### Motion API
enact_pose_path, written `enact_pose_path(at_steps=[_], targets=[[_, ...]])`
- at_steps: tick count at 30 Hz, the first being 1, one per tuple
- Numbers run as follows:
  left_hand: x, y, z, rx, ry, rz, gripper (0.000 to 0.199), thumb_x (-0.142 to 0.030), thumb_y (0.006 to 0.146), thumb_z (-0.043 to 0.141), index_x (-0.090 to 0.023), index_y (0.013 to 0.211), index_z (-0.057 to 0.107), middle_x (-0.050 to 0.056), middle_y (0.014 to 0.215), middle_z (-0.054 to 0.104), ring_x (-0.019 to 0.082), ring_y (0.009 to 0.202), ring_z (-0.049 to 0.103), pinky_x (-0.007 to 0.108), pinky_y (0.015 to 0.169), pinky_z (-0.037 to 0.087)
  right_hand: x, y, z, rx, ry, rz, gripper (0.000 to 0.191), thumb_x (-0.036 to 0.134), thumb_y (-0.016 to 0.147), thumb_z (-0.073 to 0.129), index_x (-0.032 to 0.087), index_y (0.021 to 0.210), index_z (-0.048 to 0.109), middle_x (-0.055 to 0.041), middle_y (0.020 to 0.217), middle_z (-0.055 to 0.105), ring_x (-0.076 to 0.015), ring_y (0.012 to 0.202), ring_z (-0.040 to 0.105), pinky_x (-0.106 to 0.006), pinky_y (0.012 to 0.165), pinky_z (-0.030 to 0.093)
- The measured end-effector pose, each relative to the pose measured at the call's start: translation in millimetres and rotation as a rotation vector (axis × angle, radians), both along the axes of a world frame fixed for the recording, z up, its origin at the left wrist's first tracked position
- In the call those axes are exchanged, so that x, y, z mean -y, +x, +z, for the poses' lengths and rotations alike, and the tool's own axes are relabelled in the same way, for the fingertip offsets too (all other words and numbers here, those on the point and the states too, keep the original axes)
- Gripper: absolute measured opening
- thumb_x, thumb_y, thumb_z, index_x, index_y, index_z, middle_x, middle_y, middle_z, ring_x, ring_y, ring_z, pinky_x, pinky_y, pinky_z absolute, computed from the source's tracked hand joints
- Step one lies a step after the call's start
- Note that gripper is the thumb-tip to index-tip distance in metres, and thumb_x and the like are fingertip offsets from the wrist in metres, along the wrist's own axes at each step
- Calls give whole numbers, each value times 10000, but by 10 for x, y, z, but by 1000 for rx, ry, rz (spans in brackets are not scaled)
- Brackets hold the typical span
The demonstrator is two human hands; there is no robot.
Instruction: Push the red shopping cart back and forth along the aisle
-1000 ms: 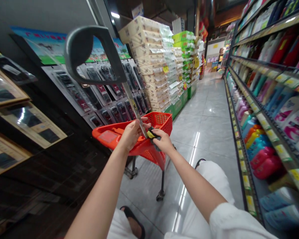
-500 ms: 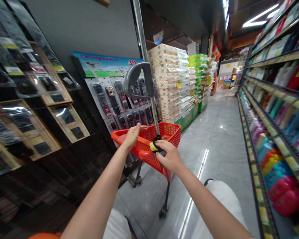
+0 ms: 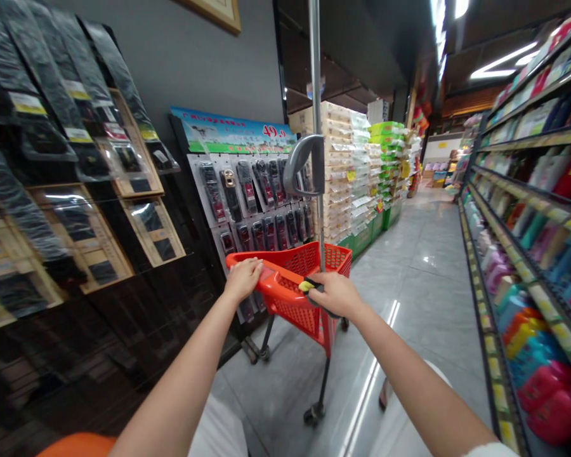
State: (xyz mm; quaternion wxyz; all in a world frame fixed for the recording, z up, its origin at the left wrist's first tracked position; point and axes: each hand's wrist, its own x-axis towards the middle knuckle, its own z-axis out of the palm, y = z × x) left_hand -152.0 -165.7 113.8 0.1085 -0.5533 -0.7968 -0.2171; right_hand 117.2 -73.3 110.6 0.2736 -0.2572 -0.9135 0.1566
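A small shopping cart (image 3: 285, 311) with a red plastic basket stands in front of me. On the left part of its red handle lies my left hand (image 3: 243, 279), with the fingers curled over the bar. My right hand (image 3: 335, 293) is closed at the handle's right end, around a black-and-yellow object (image 3: 306, 286). Most of that object is covered by the fingers, so its kind does not show. Just beyond this hand, a metal pole (image 3: 315, 70) with a grey D-shaped piece (image 3: 305, 166) rises upright. Whether it is fixed to the cart, I cannot tell.
Packaged belts (image 3: 88, 95) hang on the dark wall at left. Further along is a display rack (image 3: 261, 197) of packaged goods under a blue sign. Stacked cartons (image 3: 335, 178) line the aisle's left. Shelves of bottles (image 3: 528, 266) run along the right of the tiled floor (image 3: 423, 254).
My left hand has come down from above the cart onto its handle and closed. My right hand stays at the handle with the black-and-yellow object. The view has turned slightly left.
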Motion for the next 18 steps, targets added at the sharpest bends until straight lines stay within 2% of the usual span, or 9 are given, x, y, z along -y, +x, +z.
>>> enact_pose_path(at_steps=[2,6,9,11,13,15,17,18], targets=[[22,83,45,-39,-15,-35,468,-400,947,348,-173,1192,676,128,1299,629,269,1226,539,441,1073,348,-102,93,-13,22,-8,-17,216,379,805,581,286,910,745,-13,848,744,-196,767,648,-257,614,368],[69,216,116,-36,-12,-216,452,-379,934,374,-161,1173,689,124,1230,669,255,1179,569,403,1064,367,-364,330,-89,5,-87,-67,235,348,812,563,267,930,751,-34,848,744,-205,740,647,-279,592,377],[87,273,109,-62,-10,-167,451,-398,933,375,-170,1150,697,123,1217,670,248,1141,583,393,1046,387,-578,513,-179,-64,-135,-169,252,311,812,559,251,970,746,-52,891,744,-223,779,657,-299,625,421],[66,313,87,-99,-57,-103,475,-426,949,334,-187,1049,732,112,1120,705,243,1068,609,441,1075,347,-660,618,-223,-116,-110,-234,262,300,832,541,245,1001,734,-60,958,742,-235,860,663,-311,688,450],[18,361,76,-147,-92,-99,517,-439,964,290,-200,947,749,93,1019,727,238,1038,614,507,1125,248,-631,691,-239,-150,-56,-276,278,332,882,498,231,1009,723,-72,1003,734,-233,911,659,-316,737,457],[-39,410,86,-212,-101,-156,533,-436,968,275,-202,906,750,91,1010,726,242,1072,598,507,1138,207,-481,715,-228,-143,26,-290,323,400,926,454,225,971,722,-77,995,728,-225,909,649,-315,751,450],[-79,449,112,-239,-145,-208,553,-449,968,257,-200,870,741,96,1004,722,234,1050,606,419,1062,327,-282,690,-206,-109,110,-243,333,437,930,461,232,907,723,-67,973,721,-213,884,633,-309,756,437],[-87,464,125,-235,-185,-220,570,-467,969,241,-204,846,732,92,979,723,224,1000,622,366,977,390,-202,668,-195,-96,144,-202,301,426,919,489,239,882,721,-57,974,716,-205,883,623,-303,762,431]])
